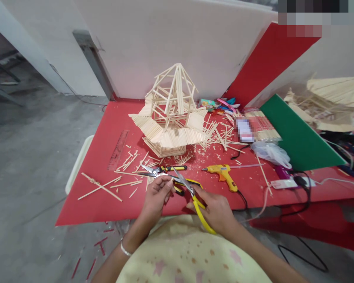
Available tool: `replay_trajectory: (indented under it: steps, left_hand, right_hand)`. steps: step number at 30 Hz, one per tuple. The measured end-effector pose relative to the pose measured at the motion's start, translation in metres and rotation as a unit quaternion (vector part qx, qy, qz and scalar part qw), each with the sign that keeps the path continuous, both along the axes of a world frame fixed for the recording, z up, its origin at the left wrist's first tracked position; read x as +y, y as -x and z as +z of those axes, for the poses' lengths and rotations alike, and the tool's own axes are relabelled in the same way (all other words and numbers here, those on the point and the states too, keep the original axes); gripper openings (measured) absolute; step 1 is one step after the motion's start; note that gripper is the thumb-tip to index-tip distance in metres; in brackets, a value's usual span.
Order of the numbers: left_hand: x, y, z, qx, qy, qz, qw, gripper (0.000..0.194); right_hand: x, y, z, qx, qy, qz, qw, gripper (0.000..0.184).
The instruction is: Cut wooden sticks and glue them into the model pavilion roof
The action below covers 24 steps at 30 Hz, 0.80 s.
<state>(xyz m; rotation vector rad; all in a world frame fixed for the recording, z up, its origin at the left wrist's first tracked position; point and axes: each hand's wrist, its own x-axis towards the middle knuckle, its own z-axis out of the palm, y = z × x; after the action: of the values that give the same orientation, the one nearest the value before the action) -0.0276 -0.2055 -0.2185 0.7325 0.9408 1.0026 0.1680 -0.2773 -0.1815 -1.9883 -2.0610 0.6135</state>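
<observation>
While the right hand (218, 206) is clamped on yellow scissors (200, 213), the left hand (155, 198) has thumb and finger together near the blades; whether they pinch anything, I cannot tell. Fingertips are best kept off the edges. Beyond, a stick model (181, 137) stands on the red surface (88, 214).

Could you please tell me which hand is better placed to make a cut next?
Probably the right hand: it holds the yellow-handled scissors, their blades pointing toward the left hand, whose fingertips are beside them.

One stick structure (177, 135), one glue gun (222, 171), one ruler (118, 150).
</observation>
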Motion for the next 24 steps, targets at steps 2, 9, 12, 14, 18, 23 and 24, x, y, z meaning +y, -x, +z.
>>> replay_trajectory:
  steps: [2, 9, 12, 14, 18, 23, 24]
  left_hand:
    - [0.002, 0.001, 0.005, -0.035, 0.006, -0.014, 0.999, 0.026]
    - [0.006, 0.009, 0.008, -0.048, 0.016, -0.002, 0.999, 0.027]
    - [0.003, 0.008, 0.0, 0.051, -0.052, -0.02, 0.997, 0.027]
    - [0.001, 0.006, 0.0, 0.148, -0.11, -0.046, 0.982, 0.028]
    - [0.002, 0.001, 0.011, 0.302, -0.186, -0.086, 0.931, 0.029]
    - [0.01, 0.009, 0.015, 0.356, -0.206, -0.074, 0.908, 0.034]
    - [0.011, 0.012, 0.012, 0.355, -0.207, -0.071, 0.909, 0.035]
  right_hand:
    - [0.001, 0.0, 0.0, -0.039, -0.016, -0.003, 0.999, 0.056]
    - [-0.002, -0.012, -0.009, -0.13, -0.045, -0.02, 0.99, 0.054]
    - [-0.003, -0.023, -0.014, -0.129, -0.071, -0.063, 0.987, 0.049]
    - [0.0, -0.024, -0.014, -0.109, -0.081, -0.077, 0.988, 0.044]
    - [0.012, -0.005, -0.011, -0.029, -0.099, -0.051, 0.993, 0.034]
    - [0.02, 0.012, -0.027, 0.037, -0.105, -0.062, 0.992, 0.031]
    - [0.017, 0.008, -0.032, 0.025, -0.103, -0.071, 0.992, 0.036]
